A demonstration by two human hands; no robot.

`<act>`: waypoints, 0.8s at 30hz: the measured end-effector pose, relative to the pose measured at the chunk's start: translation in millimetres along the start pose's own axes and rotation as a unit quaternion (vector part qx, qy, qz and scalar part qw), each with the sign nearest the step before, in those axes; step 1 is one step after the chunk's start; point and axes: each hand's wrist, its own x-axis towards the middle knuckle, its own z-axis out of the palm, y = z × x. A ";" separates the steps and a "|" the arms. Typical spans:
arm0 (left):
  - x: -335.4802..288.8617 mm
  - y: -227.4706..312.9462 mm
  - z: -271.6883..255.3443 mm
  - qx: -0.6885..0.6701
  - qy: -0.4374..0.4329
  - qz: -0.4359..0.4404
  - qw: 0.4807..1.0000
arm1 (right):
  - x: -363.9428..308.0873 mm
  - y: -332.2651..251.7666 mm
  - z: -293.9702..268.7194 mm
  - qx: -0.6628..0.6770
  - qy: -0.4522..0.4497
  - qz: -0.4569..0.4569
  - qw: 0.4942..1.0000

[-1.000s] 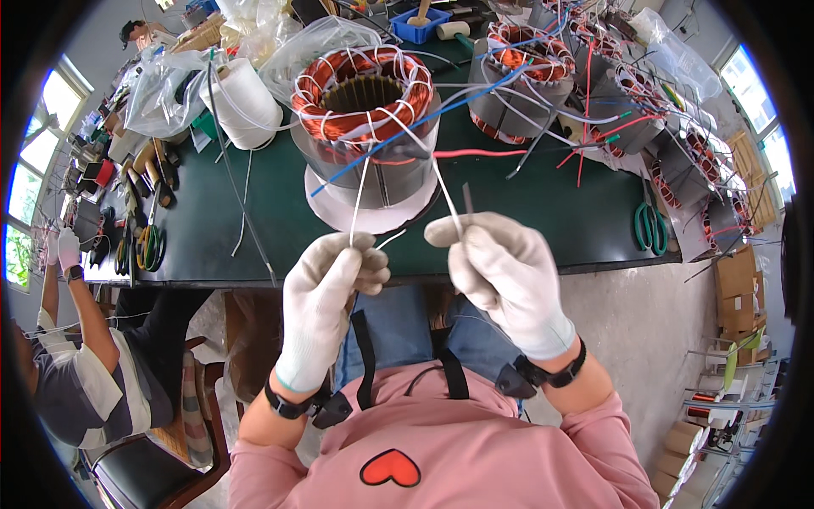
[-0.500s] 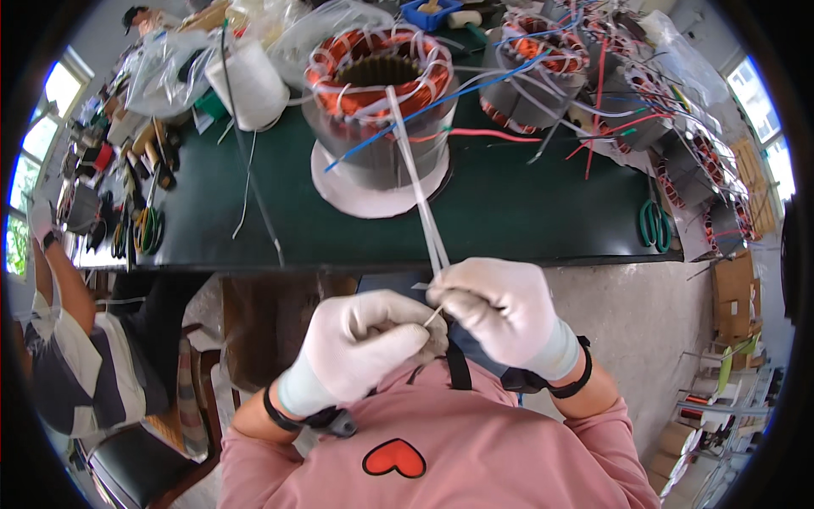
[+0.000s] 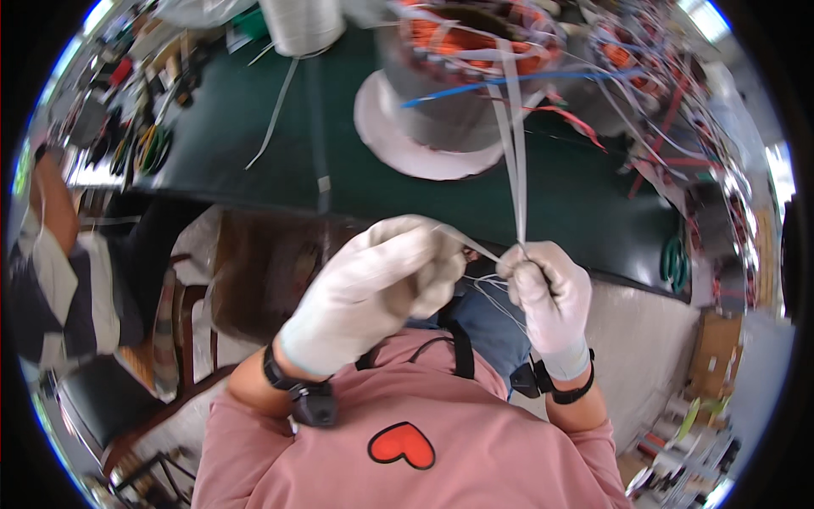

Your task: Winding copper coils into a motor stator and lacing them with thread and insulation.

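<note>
A motor stator (image 3: 424, 119) with orange copper windings stands on a round white pad (image 3: 377, 127) on the green table. From its windings a doubled white lacing tape (image 3: 515, 161) runs down taut to my gloved right hand (image 3: 551, 301), which pinches it between thumb and fingers. A further length of the tape stretches across to my gloved left hand (image 3: 373, 284). The left fingers are curled round that length, somewhat blurred. Both hands are apart, in front of the table's near edge. A blue sleeve lead (image 3: 475, 89) crosses the stator's side.
At the back left stands a white spool (image 3: 301, 25) with a loose tail. Scissors and tools (image 3: 153, 148) lie left; green-handled scissors (image 3: 674, 263) lie right. More wound stators (image 3: 721, 212) line the right side. A person in a striped top (image 3: 76, 297) sits left.
My hands have drawn apart, the right moving right and the left rising slightly, with tape stretched between them. The view has shifted, so the stator appears higher and further right.
</note>
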 end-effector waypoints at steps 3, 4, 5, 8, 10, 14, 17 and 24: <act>25.5 -9.2 11.7 0.147 0.075 0.129 0.978 | -2.8 2.9 17.7 -0.089 -0.001 -0.029 0.996; 32.4 -14.3 20.1 0.237 0.125 0.189 0.945 | -6.1 0.0 23.0 -0.098 0.010 -0.024 0.995; 44.3 -26.1 8.2 0.326 0.127 0.310 0.884 | -7.6 -4.4 26.1 -0.109 0.020 -0.023 0.994; 58.2 -29.6 -26.6 0.647 0.064 0.505 0.568 | -10.4 0.6 21.5 -0.034 0.063 -0.023 0.997; 44.8 -41.5 -24.1 0.726 0.044 0.422 0.541 | -5.7 0.4 16.3 -0.039 0.041 -0.015 0.998; 35.3 -31.6 -33.7 0.716 0.059 0.402 0.568 | -1.6 6.4 14.9 -0.124 0.008 -0.017 0.992; 28.5 -19.6 -40.5 0.640 0.057 0.424 0.639 | -2.3 5.5 9.8 -0.166 0.017 -0.041 0.985; 24.9 -17.5 -30.4 0.426 0.002 0.234 0.874 | -2.5 5.7 12.8 -0.219 0.023 -0.012 0.975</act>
